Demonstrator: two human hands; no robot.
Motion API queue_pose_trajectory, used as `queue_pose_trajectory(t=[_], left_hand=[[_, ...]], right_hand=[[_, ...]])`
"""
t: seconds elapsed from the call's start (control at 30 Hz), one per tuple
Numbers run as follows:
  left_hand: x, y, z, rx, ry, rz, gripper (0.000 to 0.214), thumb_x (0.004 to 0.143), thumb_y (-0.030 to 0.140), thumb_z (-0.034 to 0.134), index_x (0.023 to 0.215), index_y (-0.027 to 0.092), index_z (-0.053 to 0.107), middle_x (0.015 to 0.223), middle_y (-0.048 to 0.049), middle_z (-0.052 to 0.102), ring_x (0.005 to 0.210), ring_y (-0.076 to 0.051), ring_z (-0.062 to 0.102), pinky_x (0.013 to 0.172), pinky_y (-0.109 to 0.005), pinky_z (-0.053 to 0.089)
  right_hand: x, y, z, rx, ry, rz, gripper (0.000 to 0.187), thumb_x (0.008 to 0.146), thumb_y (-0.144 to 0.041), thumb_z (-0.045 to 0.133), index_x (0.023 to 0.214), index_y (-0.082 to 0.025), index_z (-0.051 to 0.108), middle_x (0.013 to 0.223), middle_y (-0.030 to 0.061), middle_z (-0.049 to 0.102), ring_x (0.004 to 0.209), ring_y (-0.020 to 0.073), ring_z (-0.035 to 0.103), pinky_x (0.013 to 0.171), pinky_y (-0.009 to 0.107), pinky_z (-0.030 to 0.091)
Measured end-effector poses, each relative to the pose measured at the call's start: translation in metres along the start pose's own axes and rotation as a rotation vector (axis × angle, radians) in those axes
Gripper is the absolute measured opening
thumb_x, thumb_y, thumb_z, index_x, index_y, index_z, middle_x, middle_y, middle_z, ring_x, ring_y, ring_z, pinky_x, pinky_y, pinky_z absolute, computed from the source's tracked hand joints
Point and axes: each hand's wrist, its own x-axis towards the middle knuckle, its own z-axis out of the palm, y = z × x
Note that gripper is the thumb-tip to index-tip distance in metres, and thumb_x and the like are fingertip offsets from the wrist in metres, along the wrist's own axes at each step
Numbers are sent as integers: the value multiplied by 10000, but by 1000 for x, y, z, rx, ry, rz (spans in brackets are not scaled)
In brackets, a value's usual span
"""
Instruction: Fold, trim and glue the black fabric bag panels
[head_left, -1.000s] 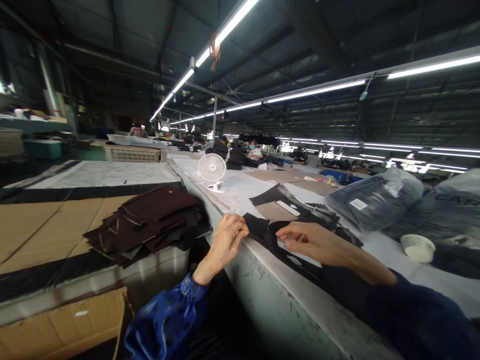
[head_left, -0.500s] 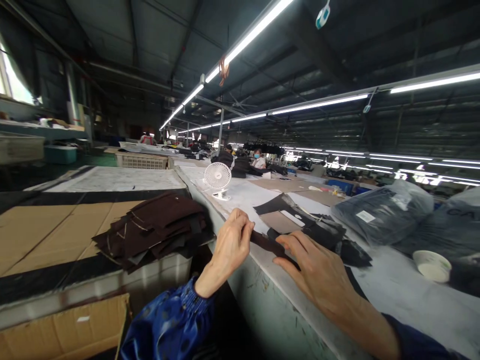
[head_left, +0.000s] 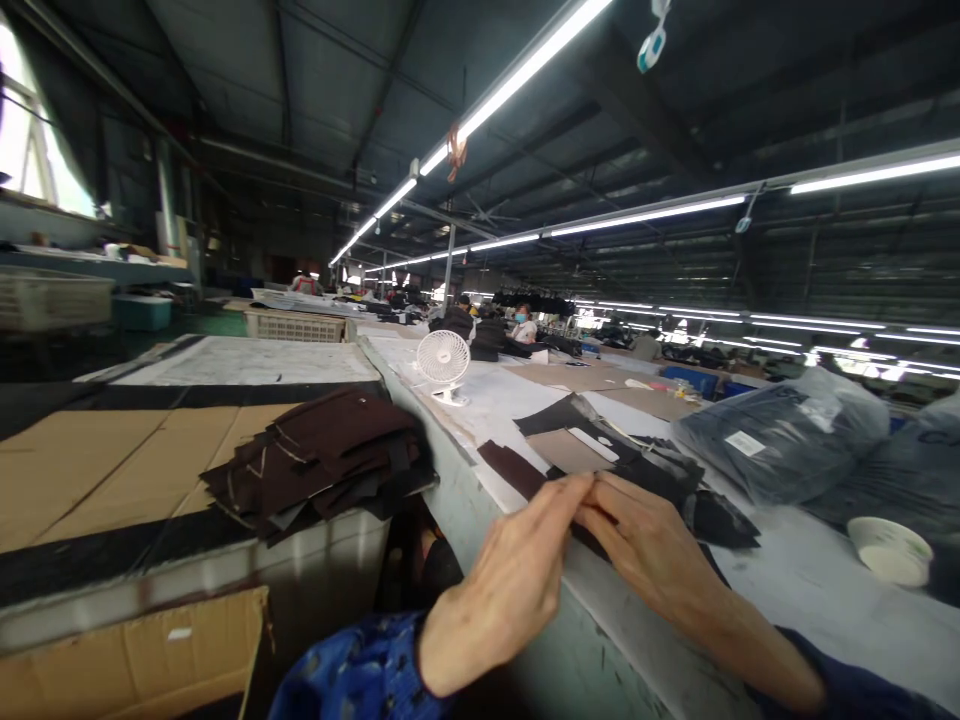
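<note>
My left hand (head_left: 510, 580) and my right hand (head_left: 645, 550) meet fingertip to fingertip over a dark brown fabric strip (head_left: 514, 467) that lies along the near edge of the white cutting table (head_left: 787, 580). Both hands pinch the strip's near end where the fingers touch. More dark cut pieces (head_left: 660, 475) lie just beyond my right hand. A tan paper pattern (head_left: 566, 450) rests behind the strip.
A stack of brown cut fabric (head_left: 322, 460) sits on the left table over cardboard (head_left: 97, 470). A small white fan (head_left: 444, 360) stands farther back. Plastic-wrapped bundles (head_left: 780, 430) and a white bowl (head_left: 889, 550) are at the right. People work in the distance.
My left hand moved right along the strip and came together with my right hand. The strip's far end now lies flat on the table. The view shifted slightly.
</note>
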Motion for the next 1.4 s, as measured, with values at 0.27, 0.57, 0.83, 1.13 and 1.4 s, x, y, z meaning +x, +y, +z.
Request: queue_pose_trajectory(t=[0.27,0.57,0.83,1.13,1.4], left_hand=[[-6,-30,-27,111,290,-59,317,959,175,386,1219,217,562,953,-76,602,872,-167,601,767,-276,519],[5,-105,-195,879,710,-259,183,923,186,409,916,195,591,1188,-85,477,1016,-190,533,882,-313,445],[82,-221,-226,600,106,-504,328,868,72,405,1137,99,591,1421,-121,398,1305,-316,351,1083,-522,241],[81,-193,-21,43,-149,-321,405,790,306,586,1179,202,619,1212,-106,655,1175,-268,564,1071,-417,368],[62,-131,114,-225,-286,-94,176,783,269,622,917,228,729,1005,-99,729,955,-261,673,902,-375,506]], right_hand=[[4,13,-29,230,-25,136,444,833,-555,523,1200,-322,615,1060,73,723,876,287,698,695,412,596],[5,102,-29,-21,105,235,341,809,-524,505,1043,-317,640,852,95,724,698,316,682,546,437,521],[-19,154,-8,-25,-335,501,349,814,-366,508,1021,-163,703,1055,142,714,951,321,672,856,454,502],[-33,149,38,-144,-432,441,608,837,-531,552,1266,-103,593,1265,169,610,1172,301,549,1000,418,418],[-36,153,54,-152,-215,593,255,906,-313,466,919,-203,696,932,88,722,914,243,658,832,362,480]])
